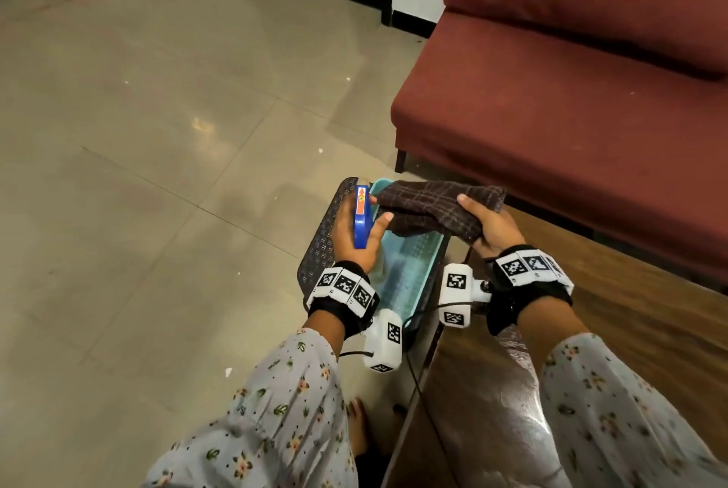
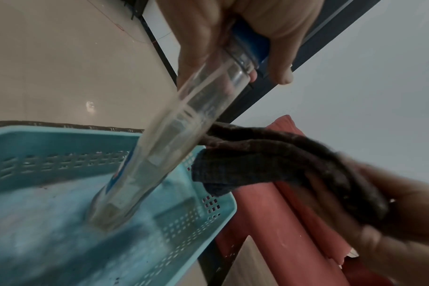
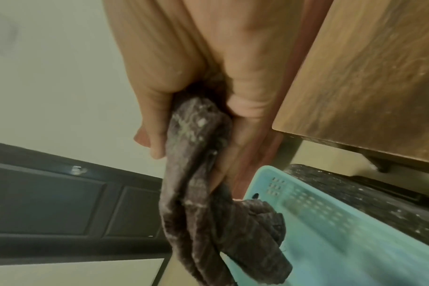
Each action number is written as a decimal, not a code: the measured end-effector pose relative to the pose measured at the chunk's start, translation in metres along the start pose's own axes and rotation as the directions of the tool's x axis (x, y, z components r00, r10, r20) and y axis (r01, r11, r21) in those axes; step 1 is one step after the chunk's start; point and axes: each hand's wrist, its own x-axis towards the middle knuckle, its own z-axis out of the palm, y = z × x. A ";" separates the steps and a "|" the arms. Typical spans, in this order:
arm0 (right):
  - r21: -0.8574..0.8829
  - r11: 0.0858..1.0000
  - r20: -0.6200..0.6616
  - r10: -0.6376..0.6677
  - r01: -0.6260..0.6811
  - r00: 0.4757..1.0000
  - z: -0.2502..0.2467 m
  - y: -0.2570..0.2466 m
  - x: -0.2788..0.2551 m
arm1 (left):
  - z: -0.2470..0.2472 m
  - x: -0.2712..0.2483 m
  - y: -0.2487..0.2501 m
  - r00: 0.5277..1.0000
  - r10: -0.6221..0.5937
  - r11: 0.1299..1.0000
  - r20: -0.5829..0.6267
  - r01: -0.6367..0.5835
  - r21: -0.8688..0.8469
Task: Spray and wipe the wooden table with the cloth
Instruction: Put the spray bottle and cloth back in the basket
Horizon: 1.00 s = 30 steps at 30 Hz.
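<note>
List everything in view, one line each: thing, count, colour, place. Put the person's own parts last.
spray bottle: one, clear body with blue head, in the left hand, its base down in the basket
cloth: one, dark checked, bunched in the right hand over the basket's far end
basket: one, light blue, perforated, on the mat beside the table's end
mat: one, dark woven, on the floor under the basket
wooden table: one, brown, at lower right
sofa: one, dark red, beyond the table
floor: beige tiles, left side
left hand: grips the bottle's head
right hand: grips the cloth
sleeves: two, pale floral, bottom edge
bare foot: one, on the floor by the table
</note>
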 end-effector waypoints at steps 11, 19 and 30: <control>-0.104 0.986 0.094 0.137 -0.127 0.986 -0.038 0.047 0.051 | 0.007 0.010 -0.030 0.987 0.112 0.990 0.112 -0.121 0.078; -0.466 0.835 -0.359 0.125 -0.294 0.925 -0.064 0.066 0.067 | 0.012 0.011 -0.036 0.986 0.114 0.987 0.123 -0.127 0.103; -0.606 0.776 -0.258 0.018 -0.177 0.966 -0.021 0.110 0.061 | 0.017 -0.003 -0.064 0.965 -0.253 0.967 0.068 0.254 -0.013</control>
